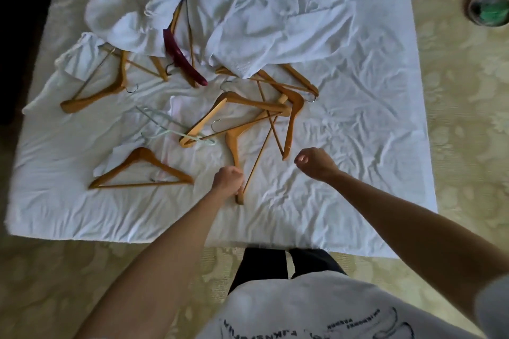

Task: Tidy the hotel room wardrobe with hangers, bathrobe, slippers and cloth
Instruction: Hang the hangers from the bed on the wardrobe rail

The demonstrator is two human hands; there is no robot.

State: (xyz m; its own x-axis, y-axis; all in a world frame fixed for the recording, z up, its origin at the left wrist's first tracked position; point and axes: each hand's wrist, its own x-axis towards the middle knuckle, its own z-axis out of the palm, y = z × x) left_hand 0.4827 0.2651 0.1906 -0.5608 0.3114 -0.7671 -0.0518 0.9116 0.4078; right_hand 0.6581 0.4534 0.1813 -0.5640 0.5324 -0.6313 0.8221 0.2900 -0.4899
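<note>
Several wooden hangers lie scattered on a white-sheeted bed (pixel 358 146). My left hand (pixel 228 179) is closed around the near end of one wooden hanger (pixel 232 143) in the middle pile. My right hand (pixel 315 162) hovers to the right above the sheet, fingers curled in, nothing in it. Another wooden hanger (pixel 140 170) lies alone at the near left. A dark red hanger (pixel 179 56) and a pale green wire hanger (pixel 170 129) lie further back. A crumpled white bathrobe (pixel 261 33) covers the far part of the bed.
More white cloth (pixel 80 55) is bunched at the far left over a hanger. Patterned beige carpet (pixel 468 118) surrounds the bed. A round dish with something green (pixel 490 11) and dark wooden furniture legs stand at the top right.
</note>
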